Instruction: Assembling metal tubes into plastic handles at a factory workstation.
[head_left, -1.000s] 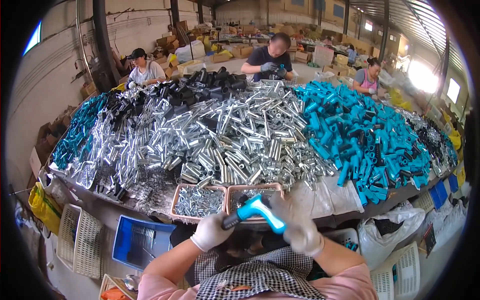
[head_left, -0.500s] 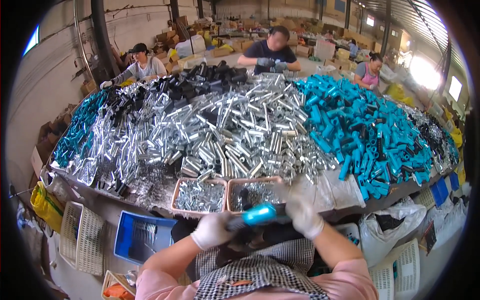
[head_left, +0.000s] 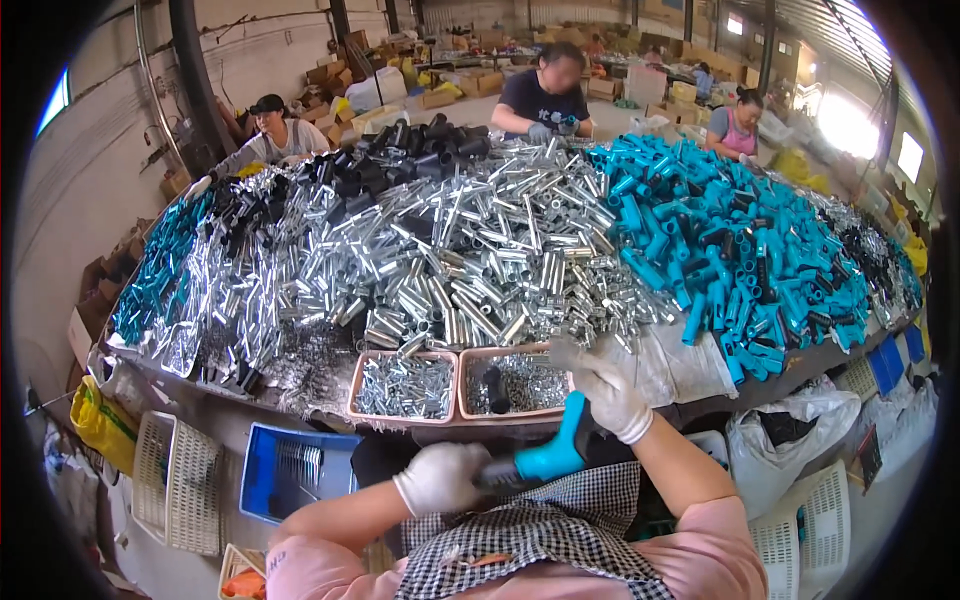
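Observation:
My left hand (head_left: pixel 445 480), in a white glove, is wrapped round the black end of a teal plastic handle (head_left: pixel 555 458). The handle lies slantwise above my lap, its teal end bent up toward the bins. My right hand (head_left: pixel 615 402), also gloved in white, is closed just beyond that end. A blurred greyish thing (head_left: pixel 570 355) sticks out from its fingers; its kind cannot be made out. Two pink bins stand close by: the left bin (head_left: pixel 352 392) holds small metal parts, the right bin (head_left: pixel 463 395) small metal pieces and a black cylinder (head_left: pixel 494 390).
Across the table lie heaps of silver metal tubes (head_left: pixel 480 265), black sleeves (head_left: pixel 400 160) and teal handles (head_left: pixel 740 260). Below its edge are a blue crate (head_left: pixel 262 440), white baskets (head_left: pixel 190 480) and a white sack (head_left: pixel 790 440). Several people work at the far side.
My right hand has moved up and away toward the right bin. The teal handle has swung from nearly level to slanted, and my left hand has come slightly nearer me.

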